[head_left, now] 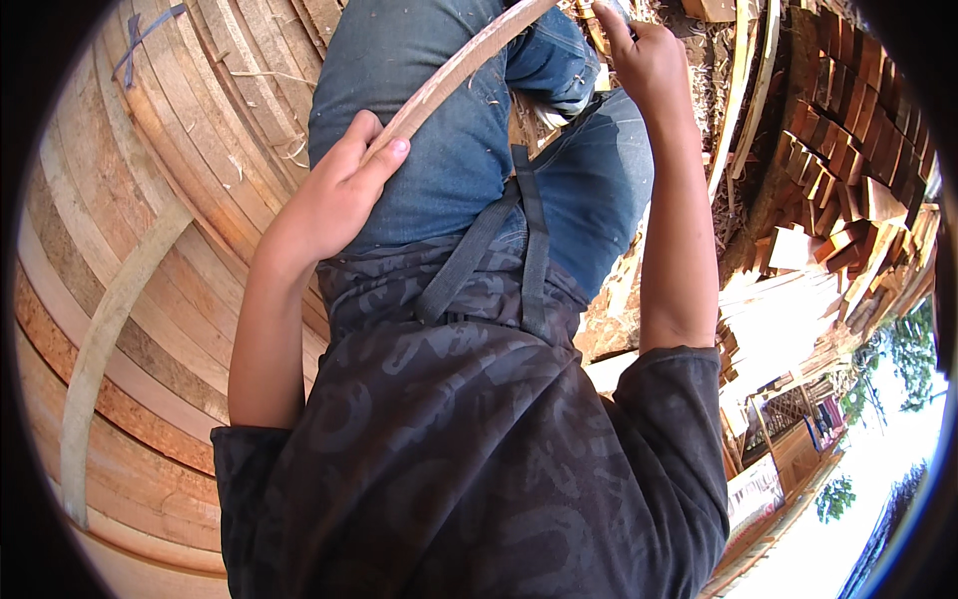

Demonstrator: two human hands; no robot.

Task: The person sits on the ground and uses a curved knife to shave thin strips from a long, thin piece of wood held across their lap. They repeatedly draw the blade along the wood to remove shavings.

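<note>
A person in a dark patterned shirt (439, 479) and blue jeans (399, 60) gripped a pale wooden strip (454, 75) among piled lumber. The left hand (334, 195) was closed around the strip's near end, thumb on one side and fingers on the other, hiding the tip; the strip slanted up across the lap, its far end cut off by the upper edge of the view. The right hand (649, 65) was raised close to that edge, thumb extended and the other fingers mostly out of sight; how far they were curled, and what they held, could not be told. Dark straps (534, 240) hung at the waist, and a shoe (549, 117) was only partly visible. Long planks (150, 299) lay at left; at right, glare washed out part of the stacked wood (848, 140).
</note>
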